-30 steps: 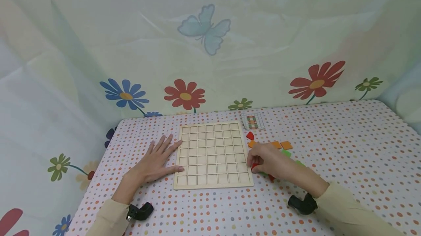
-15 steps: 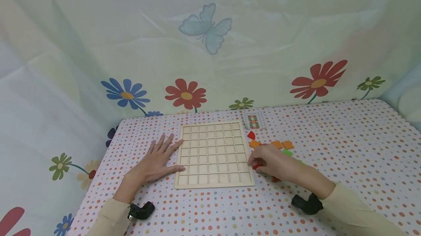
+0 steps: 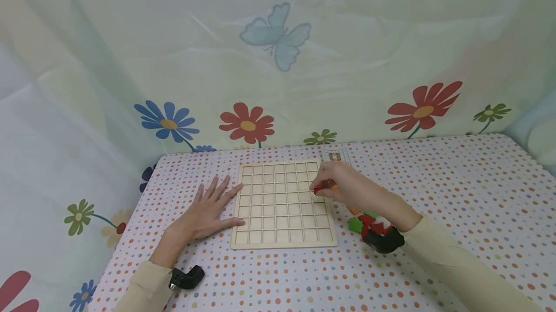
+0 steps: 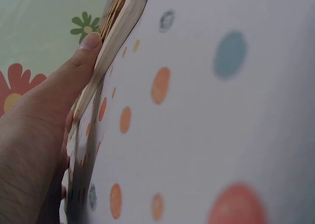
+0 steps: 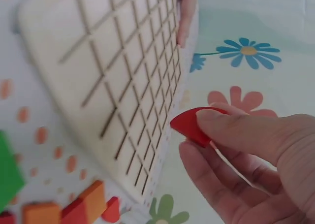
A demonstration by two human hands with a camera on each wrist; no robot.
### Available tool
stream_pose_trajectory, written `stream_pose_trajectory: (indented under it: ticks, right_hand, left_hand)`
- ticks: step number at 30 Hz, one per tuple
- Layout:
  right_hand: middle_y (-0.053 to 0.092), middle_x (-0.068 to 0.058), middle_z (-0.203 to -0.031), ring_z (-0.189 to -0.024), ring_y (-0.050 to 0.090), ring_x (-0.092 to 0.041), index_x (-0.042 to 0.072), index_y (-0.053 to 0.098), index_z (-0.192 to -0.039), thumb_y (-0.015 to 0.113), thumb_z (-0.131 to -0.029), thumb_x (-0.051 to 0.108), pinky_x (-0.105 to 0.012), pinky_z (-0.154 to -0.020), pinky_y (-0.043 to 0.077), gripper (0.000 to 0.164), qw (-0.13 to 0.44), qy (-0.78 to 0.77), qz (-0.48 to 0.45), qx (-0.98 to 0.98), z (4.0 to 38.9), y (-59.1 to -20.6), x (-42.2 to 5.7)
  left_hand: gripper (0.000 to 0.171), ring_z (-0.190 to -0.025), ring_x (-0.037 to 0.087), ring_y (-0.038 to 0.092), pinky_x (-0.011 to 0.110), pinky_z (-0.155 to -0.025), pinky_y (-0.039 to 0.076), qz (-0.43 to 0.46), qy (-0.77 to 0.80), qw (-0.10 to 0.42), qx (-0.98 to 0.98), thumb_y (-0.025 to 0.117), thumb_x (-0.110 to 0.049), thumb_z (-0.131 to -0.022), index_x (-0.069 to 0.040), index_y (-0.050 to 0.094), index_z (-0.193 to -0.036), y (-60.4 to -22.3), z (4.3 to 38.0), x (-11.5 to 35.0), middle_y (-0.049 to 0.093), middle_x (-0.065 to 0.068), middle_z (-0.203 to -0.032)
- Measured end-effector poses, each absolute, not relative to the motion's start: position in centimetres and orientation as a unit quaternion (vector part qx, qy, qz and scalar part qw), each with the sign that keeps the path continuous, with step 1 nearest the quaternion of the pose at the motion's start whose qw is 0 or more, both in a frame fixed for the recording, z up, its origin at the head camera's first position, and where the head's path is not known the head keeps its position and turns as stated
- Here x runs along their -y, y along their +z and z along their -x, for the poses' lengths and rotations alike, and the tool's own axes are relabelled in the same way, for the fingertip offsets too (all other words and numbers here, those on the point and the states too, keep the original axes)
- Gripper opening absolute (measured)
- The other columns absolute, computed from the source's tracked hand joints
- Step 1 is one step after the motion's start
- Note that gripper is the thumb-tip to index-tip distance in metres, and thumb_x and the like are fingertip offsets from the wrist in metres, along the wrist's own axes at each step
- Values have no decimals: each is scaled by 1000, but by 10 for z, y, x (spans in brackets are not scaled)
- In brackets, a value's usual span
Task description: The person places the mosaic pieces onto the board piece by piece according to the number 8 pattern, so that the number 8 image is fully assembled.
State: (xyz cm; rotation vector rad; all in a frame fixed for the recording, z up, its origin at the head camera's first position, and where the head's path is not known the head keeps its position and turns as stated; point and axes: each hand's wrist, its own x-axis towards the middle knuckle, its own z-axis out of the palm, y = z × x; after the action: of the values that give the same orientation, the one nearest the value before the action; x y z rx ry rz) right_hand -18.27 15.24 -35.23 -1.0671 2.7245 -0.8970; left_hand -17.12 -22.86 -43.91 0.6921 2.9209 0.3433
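A pale wooden grid board [image 3: 280, 204] lies on the dotted tablecloth, its square cells bare. My left hand [image 3: 207, 213] rests flat with spread fingers at its left side, the thumb on the frame; in the left wrist view the thumb [image 4: 78, 61] presses the board's edge [image 4: 115, 42]. Over the right columns of the board, my right hand [image 3: 345, 185] pinches a red quarter-circle piece [image 5: 192, 126] between thumb and fingers. The piece's curved side and one pointed corner show in the right wrist view.
Red pieces [image 3: 377, 225], a green piece [image 3: 355, 225] and an orange piece [image 3: 354, 209] lie right of the board, partly under my right wrist. A small printed pattern card [image 3: 335, 155] lies behind them. A flowered curtain [image 3: 278, 85] hangs behind the table.
My right hand has lifted the red piece from among the loose pieces and moved it up and left over the board. The left hand has stayed in place.
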Motion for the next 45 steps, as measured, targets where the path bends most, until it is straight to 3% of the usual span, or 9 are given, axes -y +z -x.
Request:
stream_pose_trajectory:
  ticks: [8, 18, 31, 45]
  right_hand:
    - [71, 1, -92, -90, 71, -19, 3, 80, -96, 81, -88, -3, -31, -82, 62, 10, 40, -344, 345, -872, 208, -356, -126]
    - [74, -6, -94, -90, 72, -23, -2, 81, -104, 79, -90, -4, -28, -79, 61, 15, 14, -390, 325, -861, 232, -379, -95]
    - [75, -14, -103, -92, 72, -29, -4, 80, -106, 77, -92, -2, -37, -82, 60, 14, 26, -454, 246, -856, 246, -396, -68]
    - [75, -14, -103, -95, 71, -27, -2, 81, -106, 73, -95, -4, -35, -82, 59, 14, 25, -450, 236, -861, 248, -412, -49]
  left_hand:
    - [92, -160, 43, 3, 72, -122, 4, -230, 112, 58, -965, 59, -71, -94, -27, 27, -168, -439, 172, 229, 11, 13, -175]
    - [92, -159, 44, 3, 73, -122, 4, -228, 113, 58, -965, 60, -70, -94, -25, 28, -168, -438, 171, 228, 12, 15, -175]
    - [91, -160, 41, 2, 72, -123, 4, -224, 99, 59, -968, 56, -73, -95, -28, 26, -168, -442, 173, 229, 10, 12, -175]
    - [92, -160, 41, 2, 71, -123, 3, -217, 96, 67, -969, 56, -73, -94, -29, 24, -168, -439, 173, 227, 8, 11, -176]
